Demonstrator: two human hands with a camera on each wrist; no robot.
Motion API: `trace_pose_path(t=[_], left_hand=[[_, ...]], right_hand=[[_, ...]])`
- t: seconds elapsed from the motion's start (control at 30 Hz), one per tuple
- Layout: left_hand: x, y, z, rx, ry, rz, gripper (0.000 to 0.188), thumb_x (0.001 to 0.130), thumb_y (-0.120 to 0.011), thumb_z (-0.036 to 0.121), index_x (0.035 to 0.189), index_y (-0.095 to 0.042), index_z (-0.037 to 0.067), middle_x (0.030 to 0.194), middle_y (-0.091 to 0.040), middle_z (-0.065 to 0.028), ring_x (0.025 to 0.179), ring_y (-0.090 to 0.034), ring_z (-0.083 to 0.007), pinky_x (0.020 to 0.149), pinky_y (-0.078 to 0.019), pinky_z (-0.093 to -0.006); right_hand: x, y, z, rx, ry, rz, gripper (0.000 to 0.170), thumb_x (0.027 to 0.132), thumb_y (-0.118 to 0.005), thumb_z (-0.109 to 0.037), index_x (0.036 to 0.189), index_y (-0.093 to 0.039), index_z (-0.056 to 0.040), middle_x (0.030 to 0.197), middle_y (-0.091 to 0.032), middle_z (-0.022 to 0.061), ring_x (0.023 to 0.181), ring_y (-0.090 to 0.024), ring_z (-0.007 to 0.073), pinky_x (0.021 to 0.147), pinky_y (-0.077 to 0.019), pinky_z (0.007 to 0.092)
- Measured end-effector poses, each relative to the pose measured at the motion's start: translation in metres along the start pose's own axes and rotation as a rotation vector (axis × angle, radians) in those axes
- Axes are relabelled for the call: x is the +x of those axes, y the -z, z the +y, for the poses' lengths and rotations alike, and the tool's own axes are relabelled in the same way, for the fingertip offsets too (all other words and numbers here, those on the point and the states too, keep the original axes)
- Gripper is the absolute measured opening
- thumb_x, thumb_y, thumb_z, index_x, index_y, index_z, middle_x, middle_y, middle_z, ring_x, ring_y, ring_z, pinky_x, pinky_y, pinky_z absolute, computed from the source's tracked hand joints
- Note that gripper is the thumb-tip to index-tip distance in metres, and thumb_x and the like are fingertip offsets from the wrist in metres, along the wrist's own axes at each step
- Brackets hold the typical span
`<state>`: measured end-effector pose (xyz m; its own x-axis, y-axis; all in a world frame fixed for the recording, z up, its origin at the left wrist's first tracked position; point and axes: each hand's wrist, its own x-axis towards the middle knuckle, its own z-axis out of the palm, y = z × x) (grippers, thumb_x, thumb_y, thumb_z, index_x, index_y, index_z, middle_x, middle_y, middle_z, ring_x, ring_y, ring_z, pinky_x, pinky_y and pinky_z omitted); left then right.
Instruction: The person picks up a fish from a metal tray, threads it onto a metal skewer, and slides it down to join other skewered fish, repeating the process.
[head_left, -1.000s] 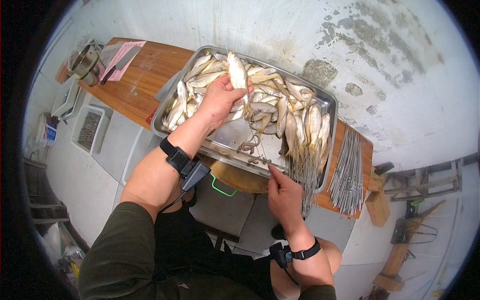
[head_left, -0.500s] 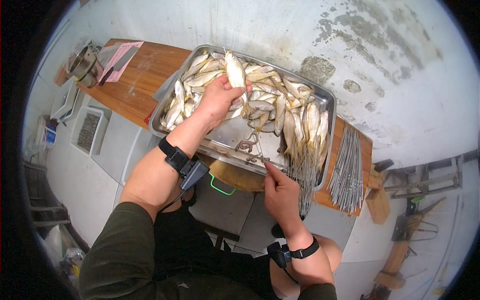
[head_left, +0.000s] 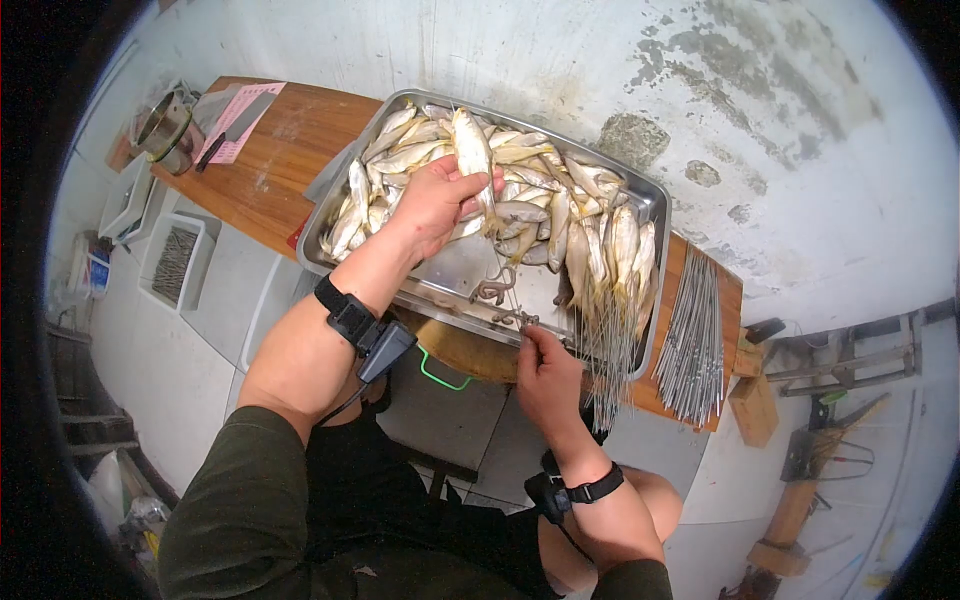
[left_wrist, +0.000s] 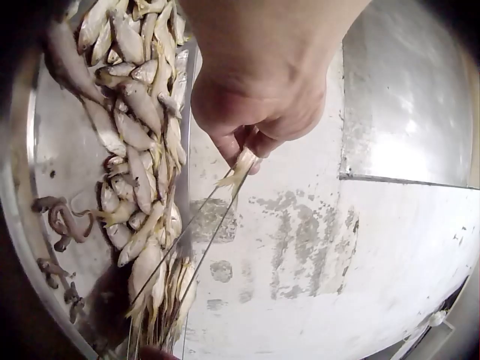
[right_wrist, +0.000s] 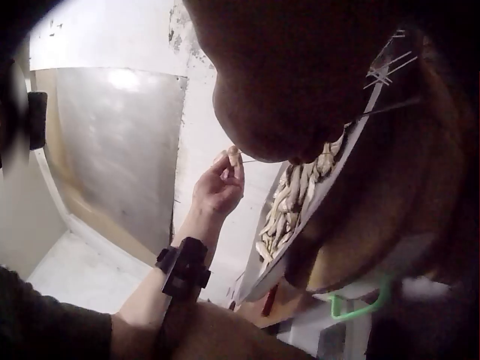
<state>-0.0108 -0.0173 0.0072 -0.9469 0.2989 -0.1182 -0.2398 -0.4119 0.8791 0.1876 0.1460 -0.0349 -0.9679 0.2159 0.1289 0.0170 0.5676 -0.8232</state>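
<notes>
Above a metal tray [head_left: 447, 274], my left hand [head_left: 432, 205] holds a silvery-yellow fish [head_left: 471, 148], head pointing away from me. In the left wrist view only its tail [left_wrist: 241, 166] shows below the fingers. Two thin metal skewers [left_wrist: 222, 219] run from that tail down toward my right hand [head_left: 550, 372]. At the tray's near edge, the right hand pinches the skewers' near ends. Many fish [head_left: 540, 180] lie heaped in the tray. Several skewered fish [head_left: 625, 245] lie side by side at its right end. Dark entrails [head_left: 492, 290] sit on the tray's bare floor.
Loose metal skewers [head_left: 692, 340] lie bundled on the wooden table [head_left: 315, 125] to the right. A cleaver [head_left: 240, 125] rests on pink paper at the left, beside a metal pot [head_left: 170, 135]. A white bin [head_left: 180, 262] of rods stands lower left. A wall [head_left: 560, 60] rises behind the tray.
My right hand has shifted left and slightly up, closer to the tray's edge below the fish. The left hand keeps its hold on the fish in nearly the same place.
</notes>
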Motion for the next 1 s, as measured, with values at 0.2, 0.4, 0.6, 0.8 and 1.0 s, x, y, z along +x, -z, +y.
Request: trace_pose_path(t=[0.2,0.4,0.6,0.8,1.0], left_hand=[[-0.002,-0.003,0.001,-0.003,0.034,-0.006,0.018,0.091,-0.054,0.004,0.107,-0.057,-0.003,0.099,-0.067,-0.0096,0.078,-0.062,-0.0086,0.054,-0.0422,-0.0162],[0.002,0.005,-0.002,-0.075,0.017,-0.052,0.018,0.093,-0.051,0.006,0.108,-0.057,-0.002,0.098,-0.067,-0.0097,0.068,-0.058,-0.0066,0.052,-0.0415,-0.0173],[-0.001,0.005,0.0,-0.033,0.038,-0.062,0.018,0.093,-0.05,0.006,0.107,-0.057,-0.002,0.098,-0.066,-0.0098,0.078,-0.062,-0.0094,0.057,-0.0443,-0.0187],[-0.005,-0.001,-0.002,-0.013,0.057,-0.042,0.019,0.093,-0.05,0.006,0.109,-0.057,-0.002,0.099,-0.066,-0.0099,0.089,-0.064,-0.0152,0.076,-0.0515,-0.0256],[-0.005,-0.001,-0.001,-0.106,0.023,-0.037,0.019,0.095,-0.049,0.009,0.11,-0.056,-0.002,0.1,-0.066,-0.0099,0.089,-0.064,-0.0132,0.066,-0.0471,-0.0217]], right_hand=[[0.003,-0.007,0.005,-0.075,0.026,-0.007,0.015,0.088,-0.059,-0.011,0.098,-0.064,-0.0009,0.077,-0.065,0.0154,0.068,-0.065,0.0232,0.065,-0.0501,0.0309],[0.008,-0.009,0.002,-0.113,0.171,0.032,0.015,0.086,-0.061,-0.01,0.097,-0.064,-0.0006,0.085,-0.064,0.0183,0.077,-0.064,0.0328,0.068,-0.0508,0.036],[0.01,-0.014,0.005,-0.111,0.159,0.008,0.015,0.085,-0.06,-0.01,0.098,-0.062,-0.003,0.088,-0.063,0.0176,0.082,-0.062,0.0368,0.071,-0.0502,0.0416],[0.013,-0.02,0.006,-0.085,0.136,0.024,0.014,0.085,-0.059,-0.01,0.097,-0.062,-0.0026,0.089,-0.063,0.0177,0.082,-0.062,0.0369,0.071,-0.0503,0.0417],[0.015,-0.022,0.004,-0.067,0.1,0.004,0.015,0.086,-0.059,-0.01,0.097,-0.062,-0.0023,0.091,-0.064,0.0178,0.083,-0.062,0.0378,0.071,-0.05,0.0423]])
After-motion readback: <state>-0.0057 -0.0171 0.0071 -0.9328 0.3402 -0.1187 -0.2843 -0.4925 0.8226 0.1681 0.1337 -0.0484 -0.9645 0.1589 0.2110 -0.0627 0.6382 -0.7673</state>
